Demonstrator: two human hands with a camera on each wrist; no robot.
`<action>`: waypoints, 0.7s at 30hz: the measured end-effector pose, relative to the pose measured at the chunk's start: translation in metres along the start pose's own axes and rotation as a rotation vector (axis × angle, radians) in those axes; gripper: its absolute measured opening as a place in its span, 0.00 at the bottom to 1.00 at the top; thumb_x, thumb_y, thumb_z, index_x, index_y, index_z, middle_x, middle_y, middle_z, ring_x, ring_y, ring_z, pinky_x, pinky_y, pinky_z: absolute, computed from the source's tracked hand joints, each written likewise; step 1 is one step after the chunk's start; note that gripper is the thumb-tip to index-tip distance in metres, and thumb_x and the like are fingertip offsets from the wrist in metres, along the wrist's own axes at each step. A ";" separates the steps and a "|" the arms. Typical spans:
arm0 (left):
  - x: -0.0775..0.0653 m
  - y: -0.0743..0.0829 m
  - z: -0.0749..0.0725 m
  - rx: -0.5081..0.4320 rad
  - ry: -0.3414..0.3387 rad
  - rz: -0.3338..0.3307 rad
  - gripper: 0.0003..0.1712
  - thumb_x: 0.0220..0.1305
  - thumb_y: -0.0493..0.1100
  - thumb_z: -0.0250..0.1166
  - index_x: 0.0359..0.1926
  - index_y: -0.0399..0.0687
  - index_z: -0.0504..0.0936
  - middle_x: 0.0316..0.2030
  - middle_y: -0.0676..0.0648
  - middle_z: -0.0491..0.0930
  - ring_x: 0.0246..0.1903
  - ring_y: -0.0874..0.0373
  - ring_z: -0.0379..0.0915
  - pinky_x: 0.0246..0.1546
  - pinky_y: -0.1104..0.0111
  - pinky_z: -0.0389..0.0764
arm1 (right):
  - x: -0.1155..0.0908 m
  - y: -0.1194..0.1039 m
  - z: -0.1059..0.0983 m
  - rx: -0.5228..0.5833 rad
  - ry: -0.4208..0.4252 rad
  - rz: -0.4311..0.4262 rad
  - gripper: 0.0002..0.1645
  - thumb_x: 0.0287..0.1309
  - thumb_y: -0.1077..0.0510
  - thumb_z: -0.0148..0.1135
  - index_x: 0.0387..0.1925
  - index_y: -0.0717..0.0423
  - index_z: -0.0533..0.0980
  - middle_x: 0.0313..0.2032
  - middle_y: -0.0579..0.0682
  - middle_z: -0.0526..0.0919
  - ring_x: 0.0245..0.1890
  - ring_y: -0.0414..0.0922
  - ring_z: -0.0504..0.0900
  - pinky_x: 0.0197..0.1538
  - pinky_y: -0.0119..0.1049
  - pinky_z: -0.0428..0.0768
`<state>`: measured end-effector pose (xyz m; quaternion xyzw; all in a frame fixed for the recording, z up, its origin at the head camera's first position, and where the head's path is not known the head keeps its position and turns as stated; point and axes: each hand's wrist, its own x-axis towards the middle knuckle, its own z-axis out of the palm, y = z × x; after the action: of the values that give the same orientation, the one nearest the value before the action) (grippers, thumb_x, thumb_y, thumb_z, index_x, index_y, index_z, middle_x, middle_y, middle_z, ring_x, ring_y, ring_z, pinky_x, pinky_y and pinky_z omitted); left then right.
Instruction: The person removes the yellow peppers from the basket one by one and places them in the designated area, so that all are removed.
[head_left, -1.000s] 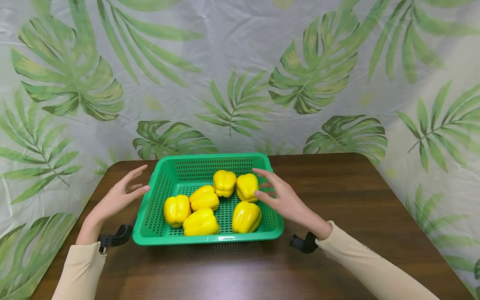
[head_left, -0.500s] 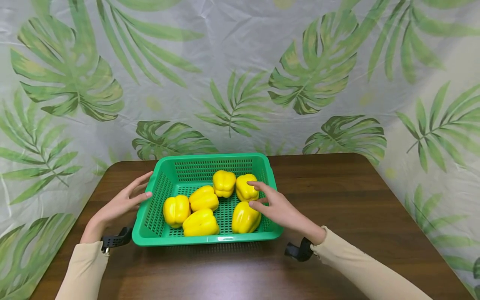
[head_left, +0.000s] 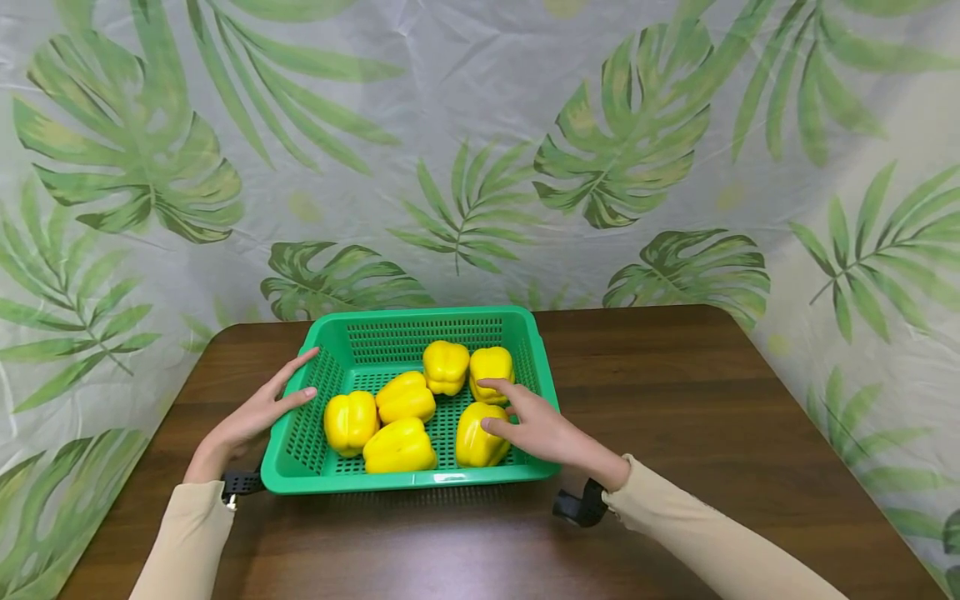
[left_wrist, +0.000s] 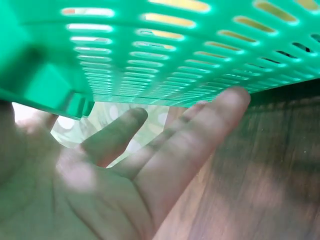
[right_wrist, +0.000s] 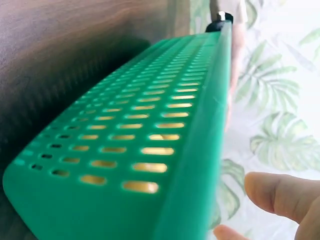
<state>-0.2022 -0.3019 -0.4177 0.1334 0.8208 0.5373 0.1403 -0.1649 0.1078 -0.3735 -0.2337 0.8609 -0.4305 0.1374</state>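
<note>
A green plastic basket with slotted walls holds several yellow bell peppers. At its left rim is my left hand, thumb and index finger over the edge. The left wrist view shows extended fingers beside the slotted outer wall; firm contact cannot be told. Over the basket's right front part hovers my right hand, its thumb and index finger apart above the front right pepper, partly hiding it. In the right wrist view its thumb lies beyond the rim.
The basket stands on a dark brown wooden table. Behind it hangs a pale cloth with green leaf prints. Black wrist mounts sit on both wrists, close to the basket's front corners.
The left hand has moved right, onto the basket's left rim. The right hand has moved left and lower, over the front right pepper, which is slightly shifted left. The view drifts slightly.
</note>
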 end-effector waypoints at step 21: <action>0.000 -0.004 0.003 -0.057 0.015 -0.010 0.39 0.73 0.47 0.52 0.76 0.61 0.40 0.73 0.40 0.29 0.67 0.29 0.39 0.52 0.37 0.65 | 0.011 0.007 0.019 -0.007 0.013 0.095 0.27 0.58 0.61 0.62 0.60 0.57 0.72 0.59 0.59 0.70 0.56 0.55 0.68 0.55 0.51 0.69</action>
<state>-0.2008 -0.3007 -0.4226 0.1213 0.8068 0.5608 0.1408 -0.1678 0.0927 -0.3908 -0.1901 0.8735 -0.4218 0.1512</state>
